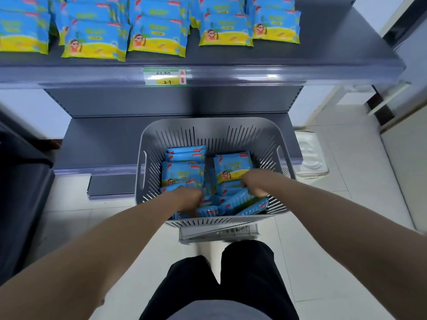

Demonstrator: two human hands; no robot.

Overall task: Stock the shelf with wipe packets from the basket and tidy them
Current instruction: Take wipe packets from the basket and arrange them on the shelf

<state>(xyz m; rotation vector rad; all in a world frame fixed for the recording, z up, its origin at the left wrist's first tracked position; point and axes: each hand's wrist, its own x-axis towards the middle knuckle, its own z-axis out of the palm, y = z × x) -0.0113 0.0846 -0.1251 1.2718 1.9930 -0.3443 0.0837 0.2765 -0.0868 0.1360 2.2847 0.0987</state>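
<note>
Both hands down in the grey basket of wipe packets, below a part-stocked shelf.

Nearest are the person's dark-trousered legs on the pale tiled floor, with both bare forearms reaching forward. The left hand and the right hand are sunk among the blue packets in the basket, fingers curled downward and hidden, so I cannot tell whether either hand has hold of a packet. These packets lie jumbled, some flat and face up, some on edge. The basket stands in front of the low bottom shelf. Beyond and above, the upper shelf carries overlapping rows of shelved packets, leaning back with their faces showing; its right end is bare. A price label sits on its front rail.
</note>
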